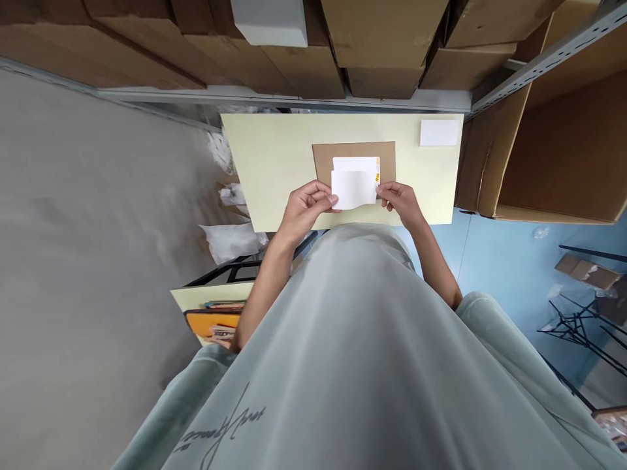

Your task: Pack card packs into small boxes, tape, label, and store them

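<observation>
White and smooth, the little rectangular card (353, 189) is pinched between both hands just above the desk. The left hand (306, 209) grips its left edge with thumb and curled fingers, and the right hand (399, 201) pinches the right edge at the fingertips. Right behind it is a second white card (356, 163) with an orange-yellow strip down one side, over a flat brown cardboard sheet (323, 160). That sheet lies on a matte pale yellow desk (274, 163). Another white slip (439, 132) sits at the far right corner, well apart. Plain brown boxes (382, 32) crowd the metal shelf (539, 62) beyond.
</observation>
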The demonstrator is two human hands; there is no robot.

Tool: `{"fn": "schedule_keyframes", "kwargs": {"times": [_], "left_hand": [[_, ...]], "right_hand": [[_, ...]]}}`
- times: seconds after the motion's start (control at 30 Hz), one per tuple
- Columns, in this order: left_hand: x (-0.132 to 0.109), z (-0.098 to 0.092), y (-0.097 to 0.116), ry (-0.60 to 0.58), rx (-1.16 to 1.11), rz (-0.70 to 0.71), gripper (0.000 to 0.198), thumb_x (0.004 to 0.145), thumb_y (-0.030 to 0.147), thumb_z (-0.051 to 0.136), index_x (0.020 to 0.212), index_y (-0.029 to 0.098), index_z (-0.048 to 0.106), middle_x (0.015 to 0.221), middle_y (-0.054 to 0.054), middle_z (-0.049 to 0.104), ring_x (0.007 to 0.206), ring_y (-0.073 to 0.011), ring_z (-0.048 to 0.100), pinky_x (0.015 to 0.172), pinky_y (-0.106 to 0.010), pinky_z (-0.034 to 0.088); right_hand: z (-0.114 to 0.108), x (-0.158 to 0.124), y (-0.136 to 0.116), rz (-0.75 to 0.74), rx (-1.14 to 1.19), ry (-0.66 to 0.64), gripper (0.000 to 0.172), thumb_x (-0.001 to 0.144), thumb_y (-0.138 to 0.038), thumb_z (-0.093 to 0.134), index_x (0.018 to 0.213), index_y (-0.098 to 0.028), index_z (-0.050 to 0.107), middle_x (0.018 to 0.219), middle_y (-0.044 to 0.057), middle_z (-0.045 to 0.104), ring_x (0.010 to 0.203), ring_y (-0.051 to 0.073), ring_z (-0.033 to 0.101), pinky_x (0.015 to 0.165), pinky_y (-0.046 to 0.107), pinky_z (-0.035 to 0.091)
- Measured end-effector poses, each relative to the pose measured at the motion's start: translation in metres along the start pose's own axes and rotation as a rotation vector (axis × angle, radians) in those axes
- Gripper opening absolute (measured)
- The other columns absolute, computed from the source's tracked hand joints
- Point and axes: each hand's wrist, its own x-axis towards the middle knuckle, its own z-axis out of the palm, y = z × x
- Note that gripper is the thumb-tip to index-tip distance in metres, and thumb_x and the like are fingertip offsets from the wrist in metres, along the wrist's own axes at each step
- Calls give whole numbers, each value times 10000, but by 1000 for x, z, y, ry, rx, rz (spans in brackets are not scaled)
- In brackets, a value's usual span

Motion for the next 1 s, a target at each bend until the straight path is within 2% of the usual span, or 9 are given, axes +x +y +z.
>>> {"fn": "schedule_keyframes", "kwargs": {"times": [0.13, 0.23, 0.33, 0.43, 0.63, 0.77, 1.0], "left_hand": [[12, -4, -17, 47, 22, 13, 452, 777, 587, 976, 866, 248, 691, 779, 5, 694, 772, -186, 717, 829, -383, 733], [26, -5, -34, 126, 84, 60, 389, 810, 544, 950, 848, 250, 699, 807, -10, 705, 789, -188, 709, 800, -333, 667], [38, -5, -46, 181, 156, 124, 314, 846, 490, 923, 844, 250, 722, 904, -36, 753, 872, -208, 724, 809, -322, 623], [51, -7, -53, 180, 210, 179, 243, 870, 440, 901, 841, 246, 759, 979, -55, 777, 891, -209, 706, 827, -328, 600], [78, -11, -66, 172, 281, 238, 145, 843, 363, 899, 816, 255, 806, 927, -52, 745, 845, -208, 623, 860, -362, 560], [89, -11, -75, 171, 277, 231, 205, 813, 382, 956, 795, 267, 787, 886, -42, 722, 850, -225, 605, 944, -408, 574], [104, -12, -91, 213, 249, 236, 380, 760, 522, 1043, 745, 272, 757, 771, -6, 617, 830, -234, 602, 1097, -464, 553]], "right_hand": [[-1, -1, 3, -41, -34, 54, 344, 865, -516, 951, 837, -242, 746, 740, -19, 714, 666, 129, 633, 568, 253, 483], [-5, 2, 7, -118, -99, 85, 281, 895, -473, 896, 853, -248, 734, 738, -29, 696, 715, 144, 653, 651, 275, 527], [-10, 10, 8, -222, -171, 117, 255, 923, -458, 854, 867, -251, 717, 840, -13, 737, 785, 156, 661, 764, 314, 576], [-16, 21, 6, -325, -268, 135, 224, 961, -435, 815, 893, -248, 713, 964, 18, 771, 878, 172, 676, 839, 336, 585], [-25, 42, -4, -424, -427, 120, 217, 1041, -425, 788, 933, -252, 716, 1089, 46, 748, 1000, 189, 686, 932, 355, 598], [-26, 56, -1, -429, -478, 117, 292, 1064, -496, 806, 937, -256, 700, 1060, 35, 722, 1009, 196, 670, 970, 369, 609], [-23, 75, 23, -422, -533, 141, 349, 1051, -556, 817, 928, -255, 690, 1039, 37, 681, 965, 195, 641, 961, 358, 600]]}}
